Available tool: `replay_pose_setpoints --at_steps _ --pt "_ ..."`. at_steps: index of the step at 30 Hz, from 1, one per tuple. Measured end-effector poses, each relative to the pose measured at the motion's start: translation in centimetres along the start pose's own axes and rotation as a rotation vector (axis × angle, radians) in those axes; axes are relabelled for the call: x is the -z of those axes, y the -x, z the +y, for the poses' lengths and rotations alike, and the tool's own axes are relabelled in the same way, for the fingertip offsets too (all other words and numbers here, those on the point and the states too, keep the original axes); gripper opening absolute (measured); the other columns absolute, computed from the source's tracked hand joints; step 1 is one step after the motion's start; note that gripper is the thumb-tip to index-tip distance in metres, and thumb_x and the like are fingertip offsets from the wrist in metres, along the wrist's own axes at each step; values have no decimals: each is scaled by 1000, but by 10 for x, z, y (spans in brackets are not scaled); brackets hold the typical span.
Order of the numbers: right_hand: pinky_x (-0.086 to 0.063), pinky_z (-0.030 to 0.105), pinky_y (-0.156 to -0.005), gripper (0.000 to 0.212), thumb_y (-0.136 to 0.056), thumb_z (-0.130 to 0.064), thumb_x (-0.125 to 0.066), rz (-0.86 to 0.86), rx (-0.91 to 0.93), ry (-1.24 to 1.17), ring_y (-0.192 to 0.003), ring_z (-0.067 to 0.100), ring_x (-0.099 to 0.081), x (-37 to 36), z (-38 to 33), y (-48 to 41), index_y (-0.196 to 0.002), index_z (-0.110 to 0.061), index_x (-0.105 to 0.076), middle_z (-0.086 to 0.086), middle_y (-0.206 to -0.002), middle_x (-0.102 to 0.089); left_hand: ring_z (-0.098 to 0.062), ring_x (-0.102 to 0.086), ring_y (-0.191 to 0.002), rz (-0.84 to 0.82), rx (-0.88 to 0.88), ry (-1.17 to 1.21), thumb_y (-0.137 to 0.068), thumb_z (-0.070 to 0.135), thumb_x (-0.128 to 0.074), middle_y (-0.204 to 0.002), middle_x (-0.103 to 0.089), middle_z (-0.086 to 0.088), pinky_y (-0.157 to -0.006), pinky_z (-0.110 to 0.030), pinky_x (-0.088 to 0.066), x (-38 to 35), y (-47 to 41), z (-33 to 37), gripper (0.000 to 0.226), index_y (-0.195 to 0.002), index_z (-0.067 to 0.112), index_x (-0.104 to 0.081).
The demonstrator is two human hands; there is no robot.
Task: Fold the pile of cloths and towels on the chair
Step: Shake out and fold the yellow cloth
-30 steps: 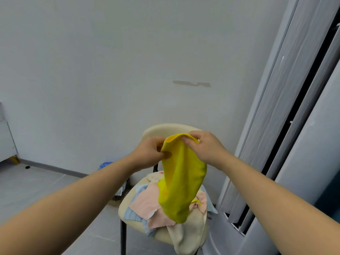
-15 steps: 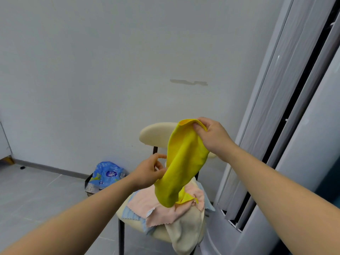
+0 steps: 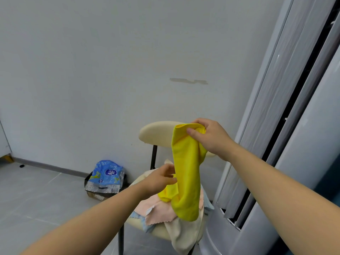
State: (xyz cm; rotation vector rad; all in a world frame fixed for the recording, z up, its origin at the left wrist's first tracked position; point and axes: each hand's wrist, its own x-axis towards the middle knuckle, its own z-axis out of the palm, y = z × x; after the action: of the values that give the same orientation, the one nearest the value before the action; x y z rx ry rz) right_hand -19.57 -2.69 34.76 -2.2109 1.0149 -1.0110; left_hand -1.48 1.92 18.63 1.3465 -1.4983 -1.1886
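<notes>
A: Now, we are holding one bright yellow microfibre cloth [image 3: 185,172] up in front of the one cream padded chair with black metal legs [image 3: 156,134], aren't we?

B: We are. Our right hand [image 3: 207,137] is gripping its bunched top corner, with thumb and fingers curled round it, level with the backrest. The cloth is hanging in a long fold, and its lower end is dangling just over the pile on the seat.

A: And our left hand [image 3: 158,181]?

B: It is reaching in lower down, with its fingers loosely bent and touching the cloth's left edge. Whether they are pinching it, we cannot tell.

A: What are we counting on the seat?

B: Three more pieces are showing. One pale pink cloth with a scalloped edge [image 3: 158,210] is lying on top. One light blue cloth [image 3: 137,215] is peeking out beneath it. One beige towel [image 3: 182,236] is drooping over the front edge.

A: And around us?

B: One crumpled blue plastic bag [image 3: 106,173] is sitting low by the grey wall [image 3: 92,70]. One tall white air-conditioner column [image 3: 276,162] is standing to our right.
</notes>
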Motion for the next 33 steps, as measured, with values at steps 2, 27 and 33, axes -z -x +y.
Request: replay_pose_setpoints --at_steps 2,27,33 --pt "-52 24 -70 17 -96 -36 -63 3 -6 19 -83 7 -61 0 0 0 -100 -21 -68 -6 -90 -67 -15 -57 -121 -34 -22 99 -80 40 -61 -131 -61 7 -97 -33 -45 -3 4 13 57 -136 30 -51" --pt "-44 34 -84 25 -102 -34 -50 495 -294 111 -103 29 -58 29 60 -5 -115 -15 -60 9 -112 -64 -13 -54 -75 290 -4 -4 -89 23 -73 -79 -63 -1 -69 -27 -45 29 26 0 10 -91 13 -72" --pt "-46 38 -85 27 -102 -35 -49 482 -301 104 -101 28 -58 26 60 -5 -116 -15 -59 8 -110 -64 -16 -54 -73 365 107 95 -89 21 -72 -79 -64 -4 -64 -25 -46 33 22 4 10 -94 12 -76"
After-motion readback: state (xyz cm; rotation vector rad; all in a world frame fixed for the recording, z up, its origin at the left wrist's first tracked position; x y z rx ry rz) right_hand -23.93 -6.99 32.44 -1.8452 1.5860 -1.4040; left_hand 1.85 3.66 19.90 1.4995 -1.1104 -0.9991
